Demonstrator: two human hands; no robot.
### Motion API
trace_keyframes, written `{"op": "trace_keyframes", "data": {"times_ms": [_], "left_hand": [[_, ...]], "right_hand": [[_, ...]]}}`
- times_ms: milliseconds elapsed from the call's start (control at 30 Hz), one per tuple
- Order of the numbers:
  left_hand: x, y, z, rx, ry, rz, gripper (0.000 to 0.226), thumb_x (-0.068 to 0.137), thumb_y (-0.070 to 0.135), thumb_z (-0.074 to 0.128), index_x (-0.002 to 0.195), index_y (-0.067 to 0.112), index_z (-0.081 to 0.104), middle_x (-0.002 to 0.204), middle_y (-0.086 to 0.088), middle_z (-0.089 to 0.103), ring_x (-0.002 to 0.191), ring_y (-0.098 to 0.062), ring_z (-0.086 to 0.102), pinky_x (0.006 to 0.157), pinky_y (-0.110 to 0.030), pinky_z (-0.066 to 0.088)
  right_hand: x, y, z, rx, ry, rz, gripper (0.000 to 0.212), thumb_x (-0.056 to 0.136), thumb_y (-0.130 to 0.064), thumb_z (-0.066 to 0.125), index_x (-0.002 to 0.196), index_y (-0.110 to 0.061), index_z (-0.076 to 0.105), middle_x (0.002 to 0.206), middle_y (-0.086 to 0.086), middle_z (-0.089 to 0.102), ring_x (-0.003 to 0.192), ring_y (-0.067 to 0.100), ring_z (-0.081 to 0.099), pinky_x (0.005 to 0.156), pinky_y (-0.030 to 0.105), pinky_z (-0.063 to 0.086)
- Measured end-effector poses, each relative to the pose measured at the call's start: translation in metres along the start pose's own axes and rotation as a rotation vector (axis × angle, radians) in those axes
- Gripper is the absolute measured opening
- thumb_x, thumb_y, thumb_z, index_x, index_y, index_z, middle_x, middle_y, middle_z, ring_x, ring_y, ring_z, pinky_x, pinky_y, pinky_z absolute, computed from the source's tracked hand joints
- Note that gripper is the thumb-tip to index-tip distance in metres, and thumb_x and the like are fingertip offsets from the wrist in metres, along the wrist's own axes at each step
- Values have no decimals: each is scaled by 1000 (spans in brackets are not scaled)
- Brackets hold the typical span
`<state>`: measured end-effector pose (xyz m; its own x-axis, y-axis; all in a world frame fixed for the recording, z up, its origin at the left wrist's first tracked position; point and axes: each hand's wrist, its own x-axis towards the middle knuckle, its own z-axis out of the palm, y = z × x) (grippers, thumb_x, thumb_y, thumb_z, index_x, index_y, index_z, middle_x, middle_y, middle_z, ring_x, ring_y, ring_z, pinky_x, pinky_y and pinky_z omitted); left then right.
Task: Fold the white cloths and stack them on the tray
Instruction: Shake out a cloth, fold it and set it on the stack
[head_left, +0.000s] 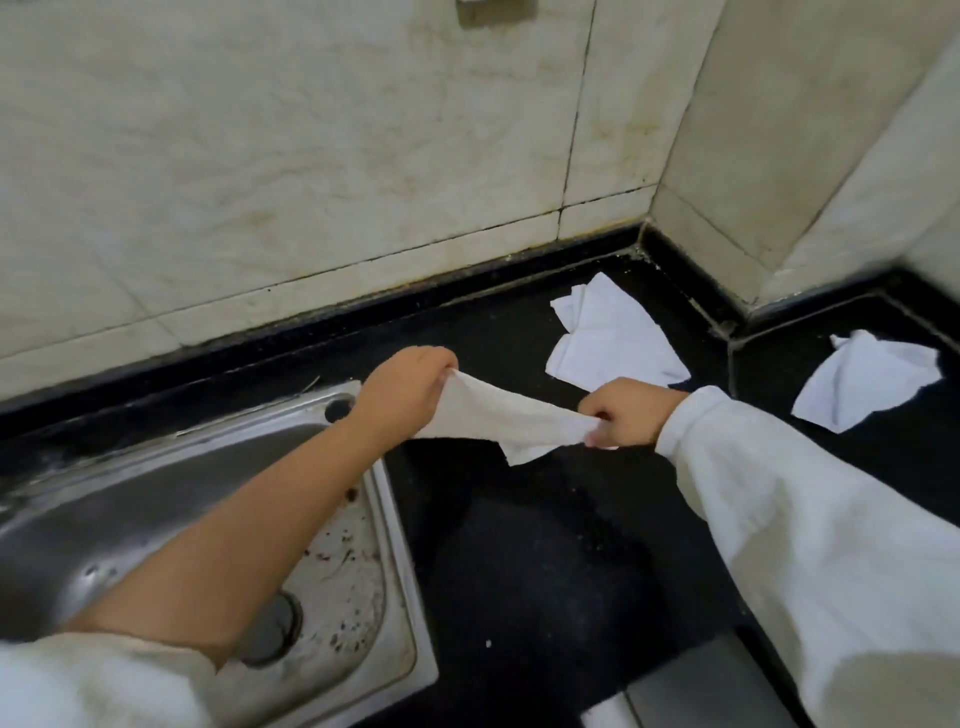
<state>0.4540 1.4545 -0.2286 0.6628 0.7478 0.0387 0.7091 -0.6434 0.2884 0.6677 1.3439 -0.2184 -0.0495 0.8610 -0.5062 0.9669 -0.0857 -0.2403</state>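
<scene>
Both hands are pinching one white cloth (511, 418) taut above the black counter (524, 545), left hand (408, 387) and right hand (631, 410) gripping opposite ends. Two crumpled cloths (615, 335) (867, 379) are lying behind. Fingertips are hiding under fabric; no tray or writing is showing.

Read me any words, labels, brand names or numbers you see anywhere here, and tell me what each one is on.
None: no readable text anywhere in this view.
The held cloth, the two cloths on the counter, the sink and the wall tiles carry no visible print.
The fixture at the top edge is cropped, no marking readable.
</scene>
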Motion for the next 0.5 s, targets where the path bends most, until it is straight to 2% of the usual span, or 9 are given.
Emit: {"op": "trace_keyframes", "data": {"times_ms": [67,100,167,200,267,300,367,433,500], "left_hand": [[7,29,-4,-58,29,56,26,98,14,36,112,7,57,113,-12,61,106,-28,55,87,-36,42],[11,46,-3,-84,30,100,27,98,15,36,112,7,57,113,-13,60,105,-28,55,86,-36,42],[22,88,0,-110,-16,208,29,99,15,35,114,5,58,114,-14,61,107,-30,55,86,-35,41],[27,114,2,-123,-42,265,30,99,14,36,115,4,59,117,-14,61,110,-30,54,87,-33,40],[34,175,7,-179,-78,377,30,97,12,38,114,3,62,118,-14,63,112,-30,54,89,-32,40],[36,208,10,-206,-82,431,29,96,11,40,110,4,64,116,-15,64,110,-31,55,88,-34,41],[36,275,15,-234,-73,533,27,94,12,42,107,6,65,112,-15,64,107,-31,56,84,-35,44],[30,338,23,-248,-74,637,29,93,11,42,112,10,63,115,-13,62,108,-30,55,83,-34,43],[17,396,33,-246,-82,729,32,93,7,41,119,11,60,119,-12,59,113,-29,53,87,-33,41]], "right_hand": [[-32,14,-2,25,65,65,42,90,-19,56,53,-23,37,58,-6,36,59,11,38,55,21,26],[-52,21,-3,33,101,109,38,90,-19,56,55,-20,42,60,-4,38,64,16,40,57,24,24],[-93,39,-2,39,177,215,21,92,-17,52,77,-7,64,73,4,52,77,20,46,61,21,23],[-113,49,0,41,211,286,21,92,-15,50,92,-1,66,84,10,59,82,24,51,66,20,26],[-158,71,5,56,296,459,26,94,-13,46,106,1,64,105,17,66,99,30,58,82,27,38],[-182,85,8,65,355,557,27,94,-13,44,108,-1,64,111,17,65,104,31,59,86,30,42],[-237,115,17,66,480,751,27,93,-14,43,106,-4,64,112,18,65,103,33,59,84,32,45],[-296,144,33,27,587,922,24,92,-11,43,102,-5,64,110,18,64,100,35,60,79,33,46],[-357,166,53,-19,604,1072,22,90,-7,42,98,-6,63,109,18,64,98,36,60,76,34,47]]}}
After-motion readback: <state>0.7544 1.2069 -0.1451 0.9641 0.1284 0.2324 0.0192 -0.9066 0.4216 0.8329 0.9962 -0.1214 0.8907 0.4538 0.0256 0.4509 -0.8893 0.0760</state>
